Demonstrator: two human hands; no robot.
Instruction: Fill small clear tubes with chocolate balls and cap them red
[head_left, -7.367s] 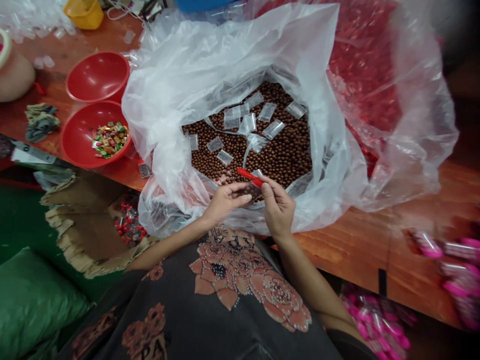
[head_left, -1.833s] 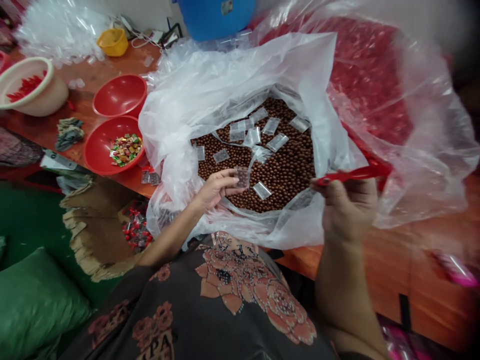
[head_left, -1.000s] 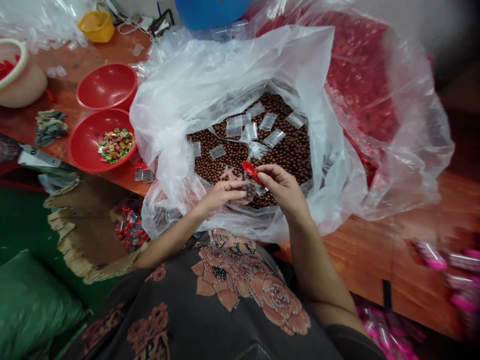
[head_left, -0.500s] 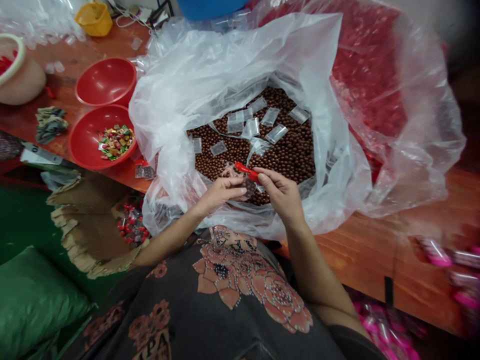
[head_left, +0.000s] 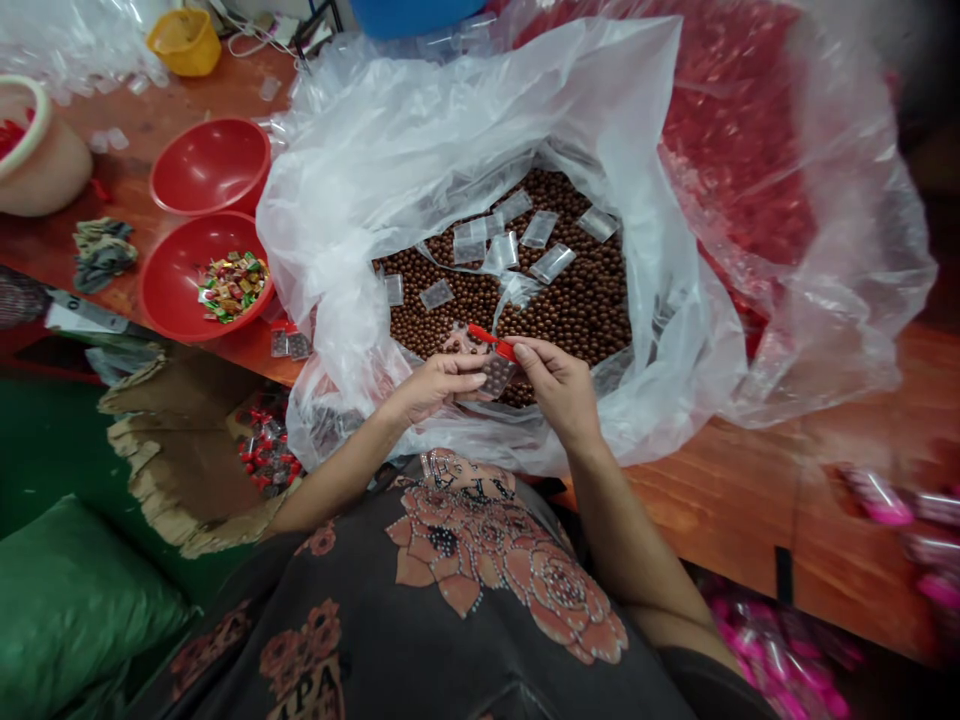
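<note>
My left hand (head_left: 442, 388) grips a small clear plastic case (head_left: 496, 376) filled with brown balls. Fingers of my right hand (head_left: 551, 380) pinch a red plastic cap (head_left: 495, 343), which lies against the top of the case. Whether the cap is seated I cannot tell. Both hands are over the near side of a large bag lined with white plastic film (head_left: 345, 200). Inside the bag is a mass of round brown candy balls (head_left: 577, 310), with several clear empty cases (head_left: 553, 263) lying on top.
To the left stand two red bowls (head_left: 214, 165), one holding wrapped candies (head_left: 234, 287). Below them an open cardboard box (head_left: 165, 440) contains red-capped cases (head_left: 266, 450). Behind on the right is a bag of red pieces (head_left: 735, 130). Pink-capped packs (head_left: 877, 495) lie at the right edge.
The red cap has come down closer onto the case, and the case has tilted so that its brown filling shows more clearly. Both hands stay almost in place.
</note>
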